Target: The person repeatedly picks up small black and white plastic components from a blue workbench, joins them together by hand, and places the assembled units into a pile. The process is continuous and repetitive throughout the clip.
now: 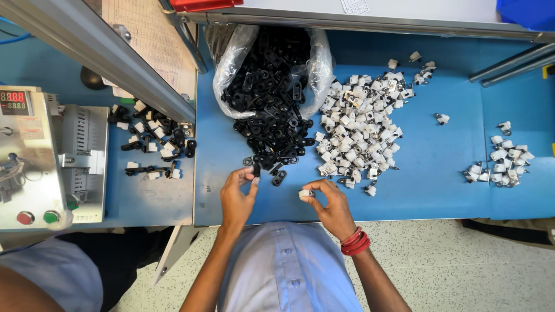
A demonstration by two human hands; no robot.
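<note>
My left hand (237,196) pinches a small black plastic part (256,170) at the near edge of a spill of black parts (272,133). These pour out of a clear plastic bag (231,63) on the blue table (428,173). My right hand (329,205), with red bands at the wrist, holds a small white part (304,194) between thumb and fingers. It sits just below a large heap of white parts (361,127). Both hands are close together near the table's front edge.
A smaller pile of white parts (502,164) lies at the right. Mixed black and white pieces (153,141) lie left of a divider, beside a grey machine (32,159) with red and green buttons. A metal frame rail (104,55) crosses the upper left.
</note>
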